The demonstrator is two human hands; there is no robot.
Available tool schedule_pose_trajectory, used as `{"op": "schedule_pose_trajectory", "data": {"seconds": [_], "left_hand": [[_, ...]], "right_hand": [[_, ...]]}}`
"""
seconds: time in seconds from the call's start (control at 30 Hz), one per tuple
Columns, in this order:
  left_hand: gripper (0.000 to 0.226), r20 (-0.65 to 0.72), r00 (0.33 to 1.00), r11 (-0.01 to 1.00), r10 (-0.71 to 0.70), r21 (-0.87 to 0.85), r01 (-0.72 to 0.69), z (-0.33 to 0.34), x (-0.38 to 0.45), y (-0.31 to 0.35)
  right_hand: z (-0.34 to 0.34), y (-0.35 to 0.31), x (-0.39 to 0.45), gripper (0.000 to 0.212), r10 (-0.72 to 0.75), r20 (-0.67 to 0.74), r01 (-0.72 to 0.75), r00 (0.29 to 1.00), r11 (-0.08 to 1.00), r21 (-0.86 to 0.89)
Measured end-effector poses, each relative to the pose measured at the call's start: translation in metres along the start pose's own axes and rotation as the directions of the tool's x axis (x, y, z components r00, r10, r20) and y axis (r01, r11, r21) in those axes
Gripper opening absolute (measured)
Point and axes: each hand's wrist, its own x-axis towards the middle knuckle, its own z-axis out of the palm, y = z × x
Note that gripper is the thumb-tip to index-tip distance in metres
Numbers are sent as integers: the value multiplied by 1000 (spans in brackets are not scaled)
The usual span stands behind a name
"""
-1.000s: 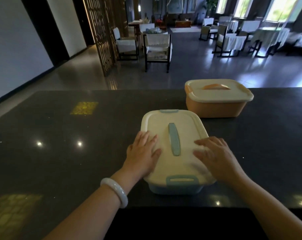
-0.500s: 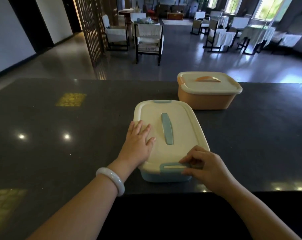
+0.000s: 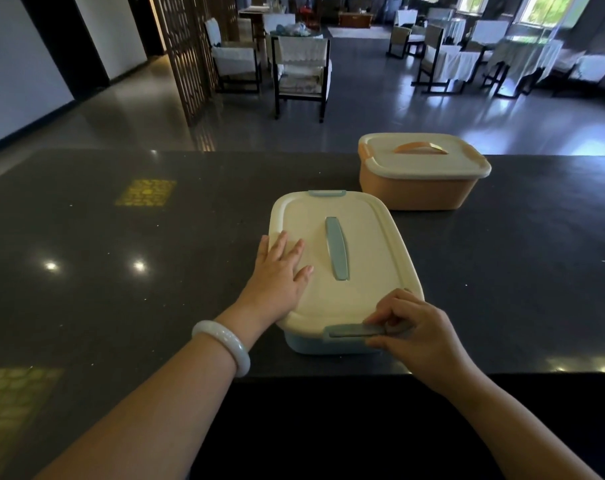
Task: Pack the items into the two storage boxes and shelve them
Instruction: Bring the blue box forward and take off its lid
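- The blue storage box point(image 3: 332, 342) sits near the front edge of the dark counter point(image 3: 121, 271), right in front of the person.
- Its cream lid point(image 3: 363, 258) is on top and looks shut down flat.
- The left hand point(image 3: 280, 275) lies flat on the left side of the lid, fingers point(image 3: 287, 247) straight and holding nothing. It looks like it presses the lid down.
- The right hand point(image 3: 418, 327) is at the near end of the box. Its fingers are curled and pinch the blue clip point(image 3: 354, 330). I think the clip is being snapped shut.
- The orange storage box point(image 3: 418, 188) sits farther back on the right, just beside the blue one but not touching. Its lid is on too.
- I see no loose items on the counter, so the packing looks done. I cannot see inside the boxes.
- What is left, I think: finish the clip, then carry both boxes to a shelf. No shelf shows here.
- Count: two storage boxes, two lids, two hands, one bracelet point(image 3: 224, 344) on the left wrist.
- The blue box shows two clips, one at each end, and one long handle point(image 3: 336, 247) on top.
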Motion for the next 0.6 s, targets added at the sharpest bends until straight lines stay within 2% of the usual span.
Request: {"op": "schedule_pose_trajectory", "data": {"seconds": [0.17, 0.33, 0.43, 0.53, 0.6], "left_hand": [[62, 23, 999, 1000, -25, -10, 25, 0, 1, 1], [62, 35, 999, 1000, -28, -6, 29, 1, 3, 1], [62, 26, 999, 1000, -28, -14, 28, 2, -1, 1], [62, 46, 998, 999, -38, -4, 39, 2, -11, 4], [62, 37, 999, 999, -35, 1, 35, 5, -24, 5]], "right_hand": [[1, -1, -5, 32, -42, 18, 43, 999, 999, -28], [-8, -4, 0, 30, 15, 85, -16, 996, 1000, 13], [-17, -6, 15, 22, 126, 144, -135, 981, 989, 57], [-25, -3, 46, 16, 226, 72, -221, 971, 973, -72], [-27, -1, 65, 21, 207, 23, -199, 978, 962, -187]]}}
